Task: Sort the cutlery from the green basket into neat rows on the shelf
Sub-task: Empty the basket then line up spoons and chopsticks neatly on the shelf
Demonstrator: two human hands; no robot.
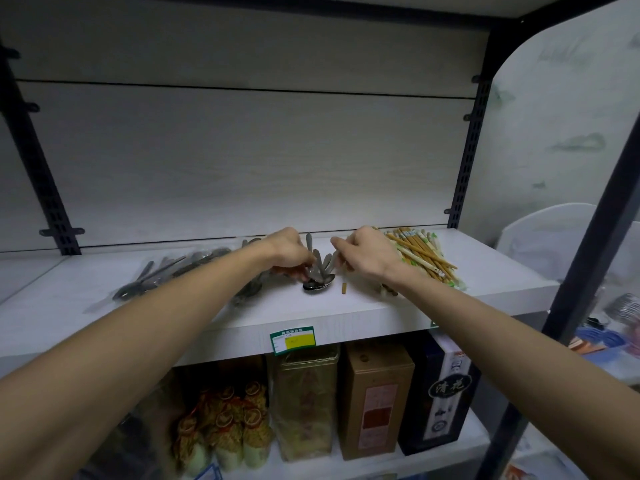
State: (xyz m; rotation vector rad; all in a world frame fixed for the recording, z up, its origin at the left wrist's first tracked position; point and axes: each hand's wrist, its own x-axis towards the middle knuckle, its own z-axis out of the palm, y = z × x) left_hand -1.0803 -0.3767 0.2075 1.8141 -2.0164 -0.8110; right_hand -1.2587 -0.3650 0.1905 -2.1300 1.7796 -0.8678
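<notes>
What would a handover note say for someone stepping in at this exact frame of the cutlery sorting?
Left hand: fingers curled on the spoon handles of the small spoon stack at mid-shelf.
Right hand: pinching a single chopstick, its tip touching the shelf just right of that stack.
Placed so far: wrapped spoons lie in a loose pile on the left; the chopstick pile lies on the right, behind the right hand.
The green basket is not in view, so what remains in it cannot be told.
Left: add the held chopstick to its pile, square up the spoon stack, tidy the left pile into rows.
</notes>
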